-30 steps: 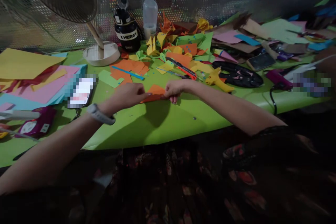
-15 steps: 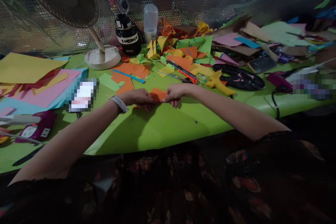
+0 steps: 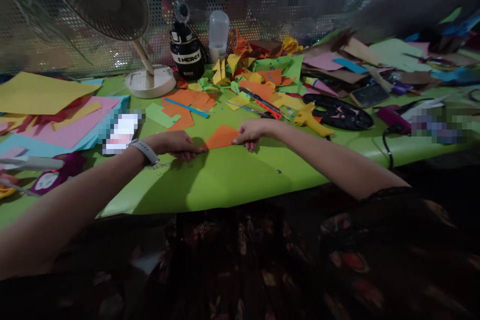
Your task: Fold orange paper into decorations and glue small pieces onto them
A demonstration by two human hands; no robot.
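Both hands meet over a folded-looking piece of orange paper at the near side of the green tabletop

From here I see the right hand pinching the paper's right corner between thumb and curled fingers, while the left hand has its fingertips at the left corner, though I can't tell whether they grip it; a pale wristband circles that arm, a phone lies beyond it, and a yellow glue gun rests past the right wrist

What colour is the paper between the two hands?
The paper is plain orange; the head view shows it best.
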